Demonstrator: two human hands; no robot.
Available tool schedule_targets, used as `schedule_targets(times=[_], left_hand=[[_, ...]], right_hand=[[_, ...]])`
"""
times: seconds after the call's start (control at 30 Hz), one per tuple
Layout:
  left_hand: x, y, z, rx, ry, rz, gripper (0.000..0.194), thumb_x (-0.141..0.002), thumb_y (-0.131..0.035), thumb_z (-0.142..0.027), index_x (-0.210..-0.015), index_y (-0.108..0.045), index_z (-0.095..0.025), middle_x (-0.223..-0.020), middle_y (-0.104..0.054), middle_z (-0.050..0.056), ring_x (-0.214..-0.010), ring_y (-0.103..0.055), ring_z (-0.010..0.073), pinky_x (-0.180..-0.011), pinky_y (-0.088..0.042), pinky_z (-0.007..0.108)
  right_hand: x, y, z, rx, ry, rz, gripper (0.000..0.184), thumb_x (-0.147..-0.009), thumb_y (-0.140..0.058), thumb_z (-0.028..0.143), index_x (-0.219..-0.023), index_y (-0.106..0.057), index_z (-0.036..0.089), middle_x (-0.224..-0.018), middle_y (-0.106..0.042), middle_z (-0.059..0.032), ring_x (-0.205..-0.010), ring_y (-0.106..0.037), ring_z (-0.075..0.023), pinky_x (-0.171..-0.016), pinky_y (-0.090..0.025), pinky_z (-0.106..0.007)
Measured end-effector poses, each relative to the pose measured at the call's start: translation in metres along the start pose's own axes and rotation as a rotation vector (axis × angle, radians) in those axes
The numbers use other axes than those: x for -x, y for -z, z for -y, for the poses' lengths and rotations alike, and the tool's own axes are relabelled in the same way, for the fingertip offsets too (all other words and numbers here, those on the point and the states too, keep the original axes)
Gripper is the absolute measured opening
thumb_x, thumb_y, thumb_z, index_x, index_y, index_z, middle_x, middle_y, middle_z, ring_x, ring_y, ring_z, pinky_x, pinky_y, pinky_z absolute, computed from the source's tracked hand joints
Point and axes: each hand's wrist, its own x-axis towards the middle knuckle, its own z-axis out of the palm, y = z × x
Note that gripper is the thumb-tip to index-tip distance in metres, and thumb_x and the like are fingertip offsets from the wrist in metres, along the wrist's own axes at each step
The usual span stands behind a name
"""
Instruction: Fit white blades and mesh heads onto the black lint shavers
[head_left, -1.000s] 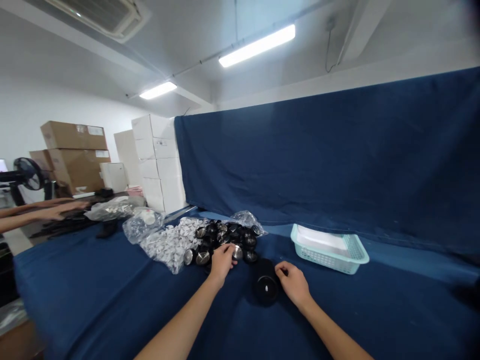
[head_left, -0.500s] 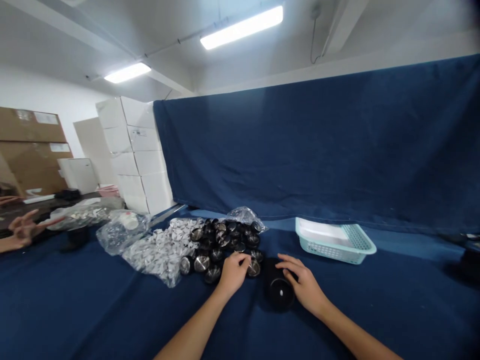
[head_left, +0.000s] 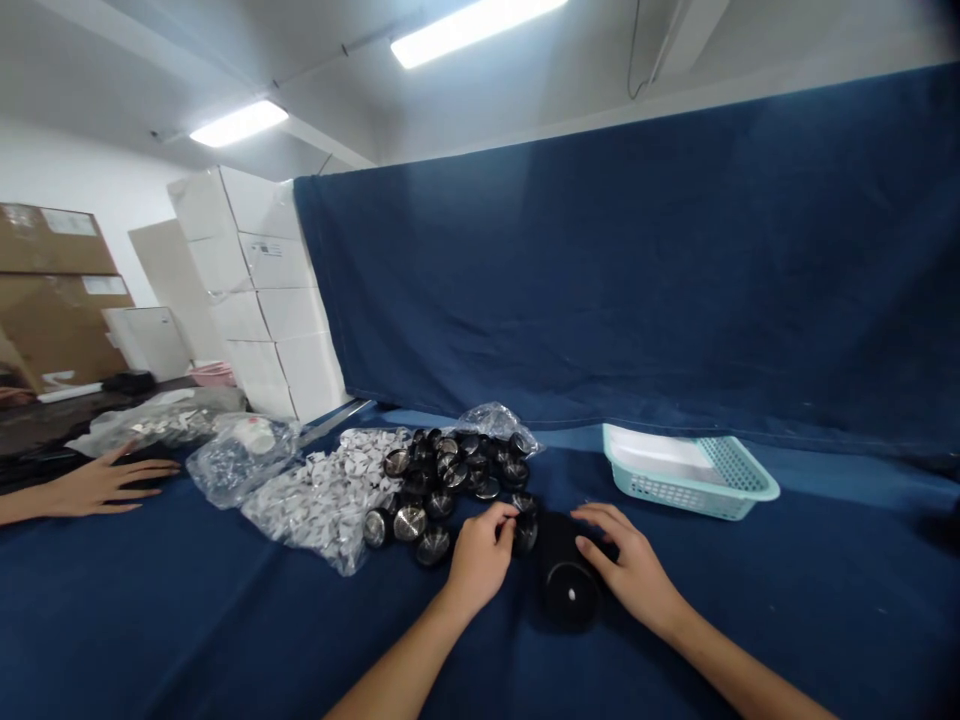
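My left hand (head_left: pixel 484 555) pinches a black round cap (head_left: pixel 526 532) between thumb and fingertips, at the right edge of a pile of similar shiny black caps (head_left: pixel 442 470). A dark black cylinder (head_left: pixel 564 560) stands or lies between my hands; its near end shows a round rim and a small white spot. Curved over the cylinder's right side, my right hand (head_left: pixel 636 570) has its fingers and thumb apart, seemingly touching it. The dark surface makes the contact hard to see.
Left of the caps lies a clear bag of small grey-white pieces (head_left: pixel 322 505). A mint-green basket (head_left: pixel 686 487) with a white sheet inside sits at back right. Another person's hand (head_left: pixel 97 485) rests at the left. White boxes (head_left: pixel 262 290) stand behind, beside a blue curtain (head_left: pixel 600 260).
My left hand has shifted right toward the cylinder, with the cap between its fingertips. My right hand stays by the cylinder. The other person's hand has moved right and flattened onto the table.
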Motion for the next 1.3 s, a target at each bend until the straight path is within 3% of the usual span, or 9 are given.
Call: schedule_targets(times=[0.1, 0.23, 0.4, 0.6, 0.77, 0.87, 0.97, 1.1, 1.3], left_hand=[[0.001, -0.001, -0.001, 0.008, 0.007, 0.000, 0.023, -0.089, -0.046, -0.023, -0.098, -0.067, -0.023, -0.083, -0.073, 0.002, -0.073, -0.068, 0.0186, -0.067, -0.048, 0.027], [-0.002, 0.004, 0.001, 0.005, 0.020, -0.045, 0.020, -0.088, -0.047, -0.026, -0.092, -0.067, -0.023, -0.081, -0.073, 0.002, -0.071, -0.068, 0.0185, -0.067, -0.049, 0.027], [-0.010, 0.019, 0.009, -0.035, 0.062, -0.183, 0.018, -0.087, -0.050, -0.030, -0.087, -0.065, -0.021, -0.080, -0.072, 0.003, -0.070, -0.068, 0.0190, -0.068, -0.051, 0.029], [-0.016, 0.037, 0.019, -0.124, 0.046, -0.354, 0.021, -0.087, -0.048, -0.023, -0.103, -0.060, -0.017, -0.094, -0.069, 0.007, -0.080, -0.066, 0.0184, -0.080, -0.052, 0.032], [-0.015, 0.041, 0.021, -0.211, -0.054, -0.281, 0.019, -0.084, -0.052, -0.016, -0.098, -0.063, -0.023, -0.086, -0.069, 0.000, -0.077, -0.065, 0.0149, -0.077, -0.052, 0.027], [-0.016, 0.047, 0.021, -0.290, -0.070, -0.307, 0.018, -0.086, -0.052, -0.018, -0.100, -0.063, -0.023, -0.088, -0.069, 0.000, -0.085, -0.065, 0.0152, -0.082, -0.051, 0.027], [-0.021, 0.063, 0.023, -0.417, -0.028, -0.398, 0.018, -0.089, -0.050, -0.022, -0.102, -0.062, -0.022, -0.099, -0.068, 0.003, -0.099, -0.061, 0.0181, -0.093, -0.046, 0.030], [-0.029, 0.098, 0.032, -0.633, 0.132, -0.496, 0.025, -0.091, -0.042, -0.022, -0.107, -0.061, -0.018, -0.110, -0.064, 0.010, -0.109, -0.054, 0.0276, -0.097, -0.039, 0.043], [-0.053, 0.152, 0.059, -0.943, 0.302, -0.278, 0.024, -0.084, -0.052, -0.017, -0.104, -0.065, -0.015, -0.116, -0.062, 0.015, -0.116, -0.049, 0.0361, -0.095, -0.036, 0.053]], right_hand=[[0.000, -0.001, 0.002, -0.042, 0.024, 0.062, 0.034, -0.089, -0.053, 0.037, -0.120, -0.063, 0.027, -0.133, -0.057, -0.0071, -0.125, -0.050, -0.0258, -0.107, -0.038, -0.045], [-0.001, 0.000, 0.006, -0.086, 0.024, 0.115, 0.029, -0.092, -0.050, 0.038, -0.109, -0.069, 0.025, -0.118, -0.066, -0.0069, -0.112, -0.059, -0.0245, -0.102, -0.043, -0.041], [0.000, 0.002, 0.005, -0.094, -0.019, 0.081, 0.030, -0.092, -0.049, 0.042, -0.103, -0.070, 0.025, -0.104, -0.071, -0.0060, -0.101, -0.065, -0.0248, -0.091, -0.048, -0.038], [0.001, -0.001, -0.001, -0.113, -0.045, 0.109, 0.027, -0.089, -0.053, 0.041, -0.105, -0.069, 0.025, -0.106, -0.071, -0.0056, -0.102, -0.064, -0.0252, -0.093, -0.047, -0.039], [0.001, -0.003, -0.006, -0.117, -0.075, 0.129, 0.030, -0.089, -0.053, 0.044, -0.108, -0.067, 0.026, -0.104, -0.071, -0.0051, -0.100, -0.064, -0.0247, -0.090, -0.047, -0.038], [0.001, -0.004, -0.009, -0.123, -0.075, 0.129, 0.031, -0.089, -0.053, 0.047, -0.108, -0.067, 0.026, -0.103, -0.071, -0.0044, -0.100, -0.064, -0.0247, -0.091, -0.046, -0.038], [0.001, -0.005, -0.011, -0.145, -0.070, 0.134, 0.031, -0.089, -0.053, 0.047, -0.107, -0.067, 0.026, -0.101, -0.071, -0.0043, -0.099, -0.064, -0.0245, -0.091, -0.045, -0.038], [-0.001, -0.005, -0.012, -0.158, -0.077, 0.139, 0.030, -0.089, -0.053, 0.046, -0.106, -0.067, 0.025, -0.097, -0.071, -0.0048, -0.096, -0.064, -0.0249, -0.089, -0.045, -0.038], [-0.004, -0.007, -0.012, -0.178, -0.063, 0.133, 0.027, -0.088, -0.054, 0.041, -0.104, -0.067, 0.024, -0.096, -0.071, -0.0047, -0.094, -0.065, -0.0239, -0.088, -0.046, -0.036]])
